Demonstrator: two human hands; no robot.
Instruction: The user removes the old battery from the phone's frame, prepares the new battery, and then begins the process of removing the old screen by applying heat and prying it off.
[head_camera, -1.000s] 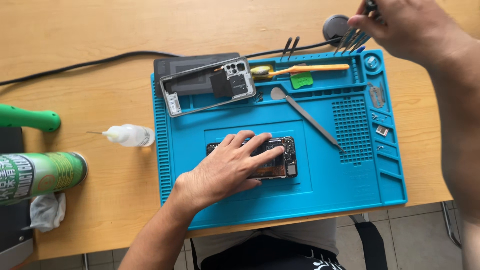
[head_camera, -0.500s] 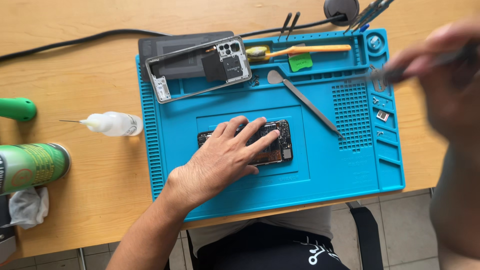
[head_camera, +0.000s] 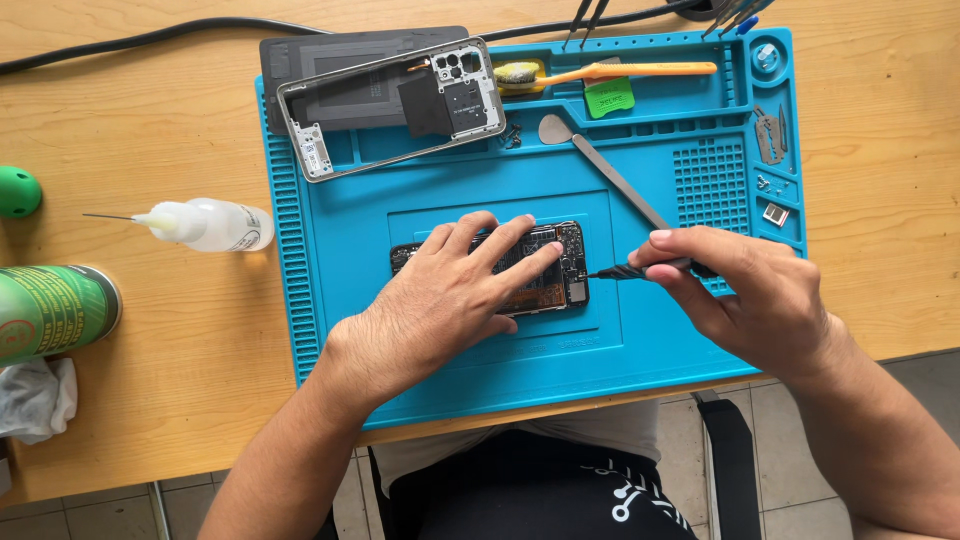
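My left hand (head_camera: 440, 300) lies flat on an opened phone (head_camera: 560, 265) whose circuit boards show, in the middle of a blue work mat (head_camera: 650, 340). My right hand (head_camera: 745, 295) grips a thin black screwdriver (head_camera: 625, 270) just right of the phone. Its tip points left at the phone's right end, close to the boards. Most of the phone is hidden under my left palm and fingers.
On the mat's far part lie a silver phone frame (head_camera: 390, 105) over a dark back cover, an orange-handled brush (head_camera: 620, 72), a green pick (head_camera: 610, 100), a metal spudger (head_camera: 610, 180) and small screws. Left on the wooden table stand a needle-tip bottle (head_camera: 205, 225), a green can (head_camera: 50, 312) and a cloth (head_camera: 35, 400).
My right hand came down from the tools at the far right corner with a screwdriver and now holds it at the phone's right end. The left hand stayed on the phone.
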